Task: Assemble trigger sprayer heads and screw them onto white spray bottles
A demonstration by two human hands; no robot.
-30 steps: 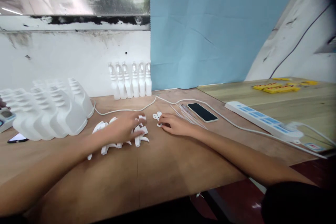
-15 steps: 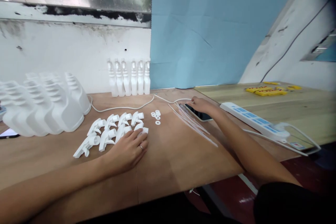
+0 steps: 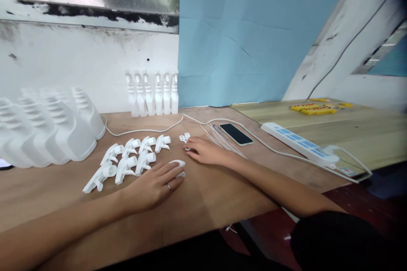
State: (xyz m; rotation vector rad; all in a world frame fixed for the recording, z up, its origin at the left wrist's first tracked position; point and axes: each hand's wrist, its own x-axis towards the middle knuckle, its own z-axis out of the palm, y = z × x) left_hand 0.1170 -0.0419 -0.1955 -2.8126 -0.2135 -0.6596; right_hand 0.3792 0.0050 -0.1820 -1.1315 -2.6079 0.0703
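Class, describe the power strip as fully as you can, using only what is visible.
The power strip is long, white and plastic-looking, with a row of blue panels along its top. It lies flat, slanting across the seam between the brown surface and the pale wood one. A white plug appears seated near its closer end. No hand touches it.

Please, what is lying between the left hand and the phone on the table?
In the head view, the right hand lies between the left hand and the phone, with thin white tubes beside the phone.
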